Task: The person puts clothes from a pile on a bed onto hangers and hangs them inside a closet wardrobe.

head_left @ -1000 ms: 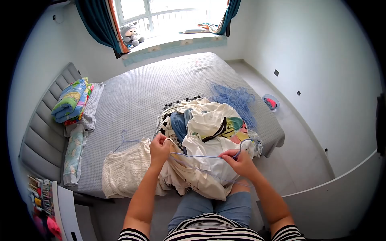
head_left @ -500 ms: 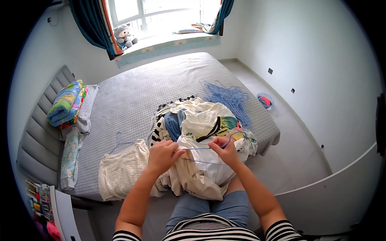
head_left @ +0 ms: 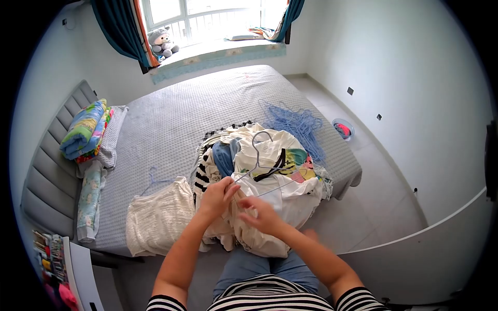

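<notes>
My left hand (head_left: 217, 198) is closed on one end of a blue wire hanger (head_left: 258, 165), with a beige garment (head_left: 248, 234) hanging just below it. The hanger's hook points up and its other end reaches right over the clothes. My right hand (head_left: 261, 213) has its fingers apart, in front of the beige garment and below the hanger, holding nothing. Beyond both hands lies a heap of clothes (head_left: 270, 145), white, denim and printed. To the left, a cream knitted garment (head_left: 161, 217) lies on the bed with a blue hanger hook at its top.
A tangle of blue hangers (head_left: 298, 127) lies on the bed (head_left: 171, 111) behind the clothes. Folded bedding (head_left: 85, 129) sits by the headboard. A basin (head_left: 343, 128) stands on the floor at the right. A shelf unit (head_left: 78, 269) is at the lower left.
My right hand has let go of the hanger and moved down and left. The hanger has turned, so its hook now stands upright. My left hand stays at the hanger's end near the beige garment.
</notes>
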The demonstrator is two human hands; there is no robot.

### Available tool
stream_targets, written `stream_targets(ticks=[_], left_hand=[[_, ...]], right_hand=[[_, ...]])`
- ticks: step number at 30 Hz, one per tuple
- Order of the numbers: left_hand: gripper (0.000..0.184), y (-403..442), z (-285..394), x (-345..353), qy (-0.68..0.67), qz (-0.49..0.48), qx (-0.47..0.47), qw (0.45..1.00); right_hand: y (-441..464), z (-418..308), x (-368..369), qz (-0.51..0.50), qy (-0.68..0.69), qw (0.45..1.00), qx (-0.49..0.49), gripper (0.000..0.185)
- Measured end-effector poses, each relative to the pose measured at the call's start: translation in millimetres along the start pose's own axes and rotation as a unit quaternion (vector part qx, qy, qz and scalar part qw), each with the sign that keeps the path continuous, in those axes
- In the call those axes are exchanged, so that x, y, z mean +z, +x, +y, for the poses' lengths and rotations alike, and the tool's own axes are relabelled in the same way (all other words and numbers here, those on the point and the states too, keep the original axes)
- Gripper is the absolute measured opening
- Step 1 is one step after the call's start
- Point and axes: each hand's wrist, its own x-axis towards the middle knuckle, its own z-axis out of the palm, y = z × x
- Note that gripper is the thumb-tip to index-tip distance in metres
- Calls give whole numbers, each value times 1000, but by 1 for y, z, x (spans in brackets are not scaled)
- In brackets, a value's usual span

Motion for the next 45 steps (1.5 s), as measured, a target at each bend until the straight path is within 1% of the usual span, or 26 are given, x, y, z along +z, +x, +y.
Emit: stream_targets(ticks=[1, 3, 6, 7, 10, 11, 13, 16, 17, 20, 21, 24, 27, 29, 31, 32, 34, 36, 37, 39, 40, 41, 42, 43, 44, 45], left_hand=[[31, 4, 0, -1, -14, -10, -3, 1000], [29, 7, -7, -2, -47, -19, -8, 999], [25, 10, -36, -15, -91, -34, -34, 995], [25, 7, -42, -21, -109, -36, -18, 993], [24, -4, -63, -34, -109, -68, -10, 992], [24, -7, -68, -34, -100, -83, -15, 991], [24, -12, -72, -29, -142, -100, -37, 984], [27, -11, -69, -27, -150, -116, -38, 981], [27, -12, -64, -28, -144, -119, -36, 982], [29, -14, -51, -31, -140, -138, -55, 979], [30, -15, -47, -32, -141, -145, -66, 977], [27, -8, -34, -40, -13, -202, -12, 979], [27, -6, -44, -34, -74, -162, -29, 984], [27, -8, -53, -29, -152, -143, -46, 977], [26, -14, -65, -33, -211, -138, -58, 966], [25, -18, -72, -39, -231, -144, -61, 960], [24, -30, -74, -51, -275, -154, -81, 945], [23, -43, -67, -65, -324, -155, -111, 926], [26, -51, -83, -74, -288, -176, -116, 934], [27, -74, -109, -99, -179, -225, -187, 939], [28, -89, -127, -112, -126, -248, -225, 934], [37, -107, -166, -121, -190, -274, -245, 910], [38, -132, -181, -124, -345, -199, -239, 886], [40, -159, -192, -126, -489, -116, -221, 836], [41, -187, -202, -131, -617, -26, -189, 764], [48, -210, -210, -140, -680, 2, -143, 719]], right_hand=[[-4, 3, 4, -86, 11, 996, 37, 27], [-10, 10, 5, -253, 31, 961, 109, 22], [-32, 28, -16, -275, 47, 951, 133, 23], [-35, 23, -32, -198, 13, 970, 142, 26], [-31, 11, -83, 46, -50, 996, 63, 29], [-30, 6, -99, 19, -75, 995, 62, 28], [-30, -3, -126, -36, -122, 990, 59, 27], [-46, 11, -145, -211, -312, 926, 8, 31], [-50, 20, -152, -230, -334, 913, 33, 28], [-51, 8, -178, -151, -413, 898, -31, 22], [-49, 7, -181, -147, -444, 883, -38, 15], [-43, 0, -188, -135, -444, 886, -23, 19], [-35, -10, -181, -94, -379, 920, -28, 24], [-21, -29, -164, 29, -301, 950, -74, 27], [-12, -32, -158, 94, -313, 941, -93, 28], [-7, -25, -162, 100, -366, 921, -90, 26], [5, -16, -162, 41, -408, 908, -86, 23], [25, -11, -154, -90, -384, 915, -90, 23], [35, -12, -144, -89, -371, 923, -56, 24], [60, -13, -120, -94, -343, 935, 6, 26], [72, -13, -106, -92, -335, 938, 6, 27], [85, -12, -93, -92, -325, 941, 5, 28], [97, -11, -78, -91, -313, 945, 4, 29], [107, -5, -60, -116, -273, 955, 13, 31], [114, 1, -35, -136, -242, 960, 24, 31], [119, 0, -9, -156, -213, 964, 37, 31]])
